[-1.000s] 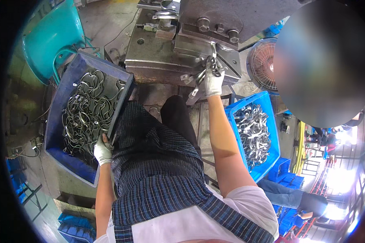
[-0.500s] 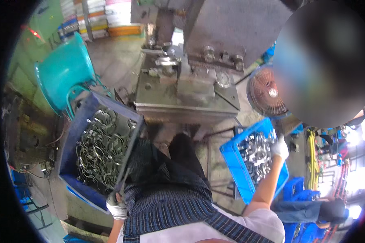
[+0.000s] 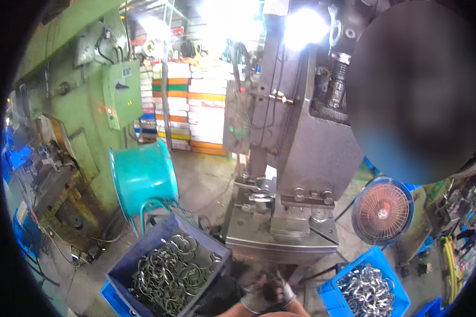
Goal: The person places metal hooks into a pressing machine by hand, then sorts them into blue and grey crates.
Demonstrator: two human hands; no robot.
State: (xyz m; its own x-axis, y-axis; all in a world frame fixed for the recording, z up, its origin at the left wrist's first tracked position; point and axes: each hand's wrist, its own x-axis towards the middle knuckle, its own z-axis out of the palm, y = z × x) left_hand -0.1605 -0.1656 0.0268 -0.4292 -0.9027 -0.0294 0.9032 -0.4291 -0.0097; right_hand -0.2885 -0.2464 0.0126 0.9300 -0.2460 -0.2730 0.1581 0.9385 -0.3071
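Note:
My two gloved hands have come together low in the middle, just in front of the machine bed. My left hand (image 3: 253, 297) and my right hand (image 3: 285, 295) touch or nearly touch. Their fingers are dark and smeared, so I cannot make out whether anything is between them. To their left, a dark blue crate (image 3: 122, 282) is full of curved metal rings (image 3: 166, 272). To their right stands a bright blue crate (image 3: 330, 296) of shiny metal parts (image 3: 366, 290). Ahead is the press machine's steel bed (image 3: 280, 244), with a metal fixture (image 3: 262, 196) on it.
A round turquoise drum-shaped thing (image 3: 144, 177) stands behind the dark blue crate. A caged fan (image 3: 382, 211) is right of the press. Further back are a green machine (image 3: 79, 121) with a control box (image 3: 122, 95) and stacked boxes (image 3: 209, 116).
My view has tilted up toward the press. My right hand has left the bright blue crate and my left hand the dark blue crate's edge; both are now together in the middle.

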